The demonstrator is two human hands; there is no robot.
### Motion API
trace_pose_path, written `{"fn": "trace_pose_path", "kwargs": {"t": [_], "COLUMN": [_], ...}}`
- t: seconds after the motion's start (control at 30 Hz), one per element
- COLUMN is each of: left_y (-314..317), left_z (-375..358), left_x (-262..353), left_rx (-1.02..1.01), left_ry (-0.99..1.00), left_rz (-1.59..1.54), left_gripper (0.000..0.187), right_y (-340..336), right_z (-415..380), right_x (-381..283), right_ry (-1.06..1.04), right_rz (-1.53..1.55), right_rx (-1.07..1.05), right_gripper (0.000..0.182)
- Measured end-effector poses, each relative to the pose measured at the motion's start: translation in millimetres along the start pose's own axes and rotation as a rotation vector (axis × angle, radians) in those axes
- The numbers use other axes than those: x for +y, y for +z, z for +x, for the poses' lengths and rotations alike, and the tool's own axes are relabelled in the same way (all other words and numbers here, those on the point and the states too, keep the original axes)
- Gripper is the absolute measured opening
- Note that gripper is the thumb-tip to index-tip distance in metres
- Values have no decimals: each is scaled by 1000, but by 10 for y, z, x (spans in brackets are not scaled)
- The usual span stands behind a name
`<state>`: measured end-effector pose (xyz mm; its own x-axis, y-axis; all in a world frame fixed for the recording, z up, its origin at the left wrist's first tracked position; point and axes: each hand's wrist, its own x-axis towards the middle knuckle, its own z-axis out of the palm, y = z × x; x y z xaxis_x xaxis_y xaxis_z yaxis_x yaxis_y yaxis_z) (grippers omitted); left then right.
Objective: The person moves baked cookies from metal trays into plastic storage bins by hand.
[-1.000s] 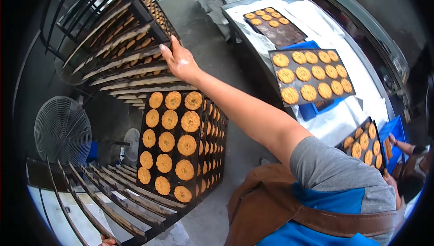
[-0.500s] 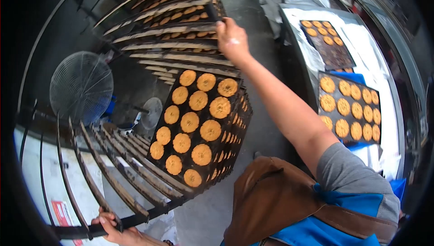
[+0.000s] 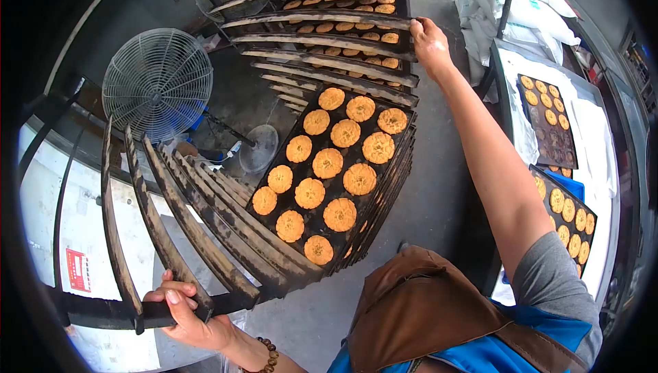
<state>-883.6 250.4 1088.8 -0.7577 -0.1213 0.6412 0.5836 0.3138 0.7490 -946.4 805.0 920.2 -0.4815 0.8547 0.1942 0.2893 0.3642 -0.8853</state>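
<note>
My left hand [image 3: 188,311], with a beaded bracelet at the wrist, is wrapped round the dark frame of a metal rack [image 3: 295,273] at the lower left. Up at the top centre, my right hand [image 3: 428,42] grips the far upright of the same rack, beside the ends of its rails. Between the two hands a dark tray [image 3: 312,157] of round golden pastries lies on the rack's rails. More trays are stacked beneath it, their edges showing on the right. Behind the rails at the top stand further trays of pastries [image 3: 349,20].
A round wire fan [image 3: 156,83] stands on the left. At right, a table with white cloth [image 3: 595,126] holds two pastry trays [image 3: 548,123] [image 3: 569,215]. White sacks [image 3: 528,3] are piled behind it. A red-printed notice [image 3: 78,270] is at lower left.
The view has shifted, so the rack, tray and fan appear further right, and the table lies nearer the right edge. Both hands still hold the rack.
</note>
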Motion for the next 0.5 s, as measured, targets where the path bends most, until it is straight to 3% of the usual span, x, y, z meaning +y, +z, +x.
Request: {"fn": "trace_pose_path", "kwargs": {"t": [0.1, 0.17, 0.23, 0.3, 0.33, 0.37, 0.43, 0.5], "left_y": [204, 212, 255, 358, 666, 626, 630, 675], "left_z": [71, 75, 74, 37, 88, 36, 23, -6], "left_x": [22, -18, -30, 10, 226, 228, 202, 203], "left_rx": [-3, 65, 44, 295, 144, 112, 127, 152], "left_ry": [-20, -64, -82, -229, 46, 70, 66, 68], "left_rz": [65, 96, 102, 13, -78, -103, -55, -42], "left_gripper": [10, 14, 17, 17, 22, 24, 24, 24], "right_y": [162, 315, 131, 194, 241, 255, 357, 483], "right_z": [211, 268, -85, -349, -569, -860, -1515, -2222], "right_x": [41, 206, 18, 490, 815, 1166, 1685, 1937], "right_ry": [-17, -73, -10, -69, -23, 18, 297, 669], "right_rz": [-54, 223, 217, 301, 316, 342, 343, 445], "right_rx": [-23, -25, -48, 20, 68, 118, 130, -116], "right_gripper": [52, 59, 68, 63, 59, 55, 45, 41]}}
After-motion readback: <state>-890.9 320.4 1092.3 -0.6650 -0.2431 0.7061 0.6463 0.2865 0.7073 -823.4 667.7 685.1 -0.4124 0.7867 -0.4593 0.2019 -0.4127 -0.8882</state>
